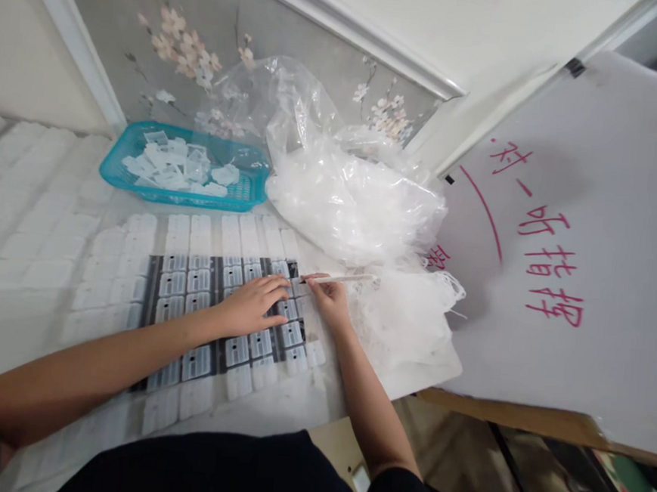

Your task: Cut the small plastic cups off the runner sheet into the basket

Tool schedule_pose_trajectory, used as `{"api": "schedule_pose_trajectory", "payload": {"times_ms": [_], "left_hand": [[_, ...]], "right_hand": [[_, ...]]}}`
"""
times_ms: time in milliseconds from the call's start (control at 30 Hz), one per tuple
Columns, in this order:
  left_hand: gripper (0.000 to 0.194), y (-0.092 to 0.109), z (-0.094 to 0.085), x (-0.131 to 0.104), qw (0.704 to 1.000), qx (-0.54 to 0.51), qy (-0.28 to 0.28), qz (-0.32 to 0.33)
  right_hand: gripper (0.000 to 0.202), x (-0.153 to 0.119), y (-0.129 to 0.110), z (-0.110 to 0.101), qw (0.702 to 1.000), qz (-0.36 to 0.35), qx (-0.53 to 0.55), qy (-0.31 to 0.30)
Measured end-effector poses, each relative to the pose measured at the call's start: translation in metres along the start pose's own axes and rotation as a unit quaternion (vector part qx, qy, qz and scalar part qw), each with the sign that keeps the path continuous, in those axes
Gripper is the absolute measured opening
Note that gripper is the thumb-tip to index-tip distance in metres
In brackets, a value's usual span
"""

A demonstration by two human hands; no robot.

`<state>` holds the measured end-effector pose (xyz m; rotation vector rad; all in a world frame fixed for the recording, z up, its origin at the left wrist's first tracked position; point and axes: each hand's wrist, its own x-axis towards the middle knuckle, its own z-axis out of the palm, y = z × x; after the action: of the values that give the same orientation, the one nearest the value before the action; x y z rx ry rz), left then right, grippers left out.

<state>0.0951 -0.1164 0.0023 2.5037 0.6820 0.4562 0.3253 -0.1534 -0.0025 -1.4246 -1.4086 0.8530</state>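
Observation:
My left hand (251, 306) lies palm down with its fingers stretched over the right part of a grid of small translucent plastic cases (171, 284). Dark strips show between and beneath these cases, and several have a small black dot in the middle. Close by on the right, my right hand (331, 302) pinches a thin white pen-like stick (354, 279). Its dark tip points left, towards the cases by my left fingertips; whether it touches one I cannot tell.
A teal basket (195, 200) with loose translucent pieces stands behind the grid. Beside it sits a full clear plastic bag (355, 202). A white stringy heap (408, 313) lies to the right, near a whiteboard (620, 223) with red writing. Rows of white pieces (41, 208) extend left.

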Motion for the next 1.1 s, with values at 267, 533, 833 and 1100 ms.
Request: {"api": "schedule_pose_trajectory", "payload": {"times_ms": [267, 533, 833, 1100], "left_hand": [[0.036, 0.0, -0.001, 0.0, 1.0, 0.017, -0.011, 0.004], [0.039, 0.0, -0.002, 0.0, 0.999, 0.033, -0.016, 0.007], [0.049, 0.0, 0.001, -0.001, 0.999, 0.038, -0.02, 0.002], [0.059, 0.003, -0.009, 0.0, 0.997, 0.053, -0.059, 0.011]], "right_hand": [[0.03, 0.0, 0.0, -0.001, 1.0, -0.003, -0.003, -0.016], [0.024, 0.0, 0.003, -0.002, 0.996, -0.057, -0.07, -0.027], [0.03, -0.005, 0.005, -0.006, 0.924, -0.226, -0.303, -0.06], [0.027, -0.009, 0.001, 0.007, 0.949, -0.223, -0.211, 0.068]]}}
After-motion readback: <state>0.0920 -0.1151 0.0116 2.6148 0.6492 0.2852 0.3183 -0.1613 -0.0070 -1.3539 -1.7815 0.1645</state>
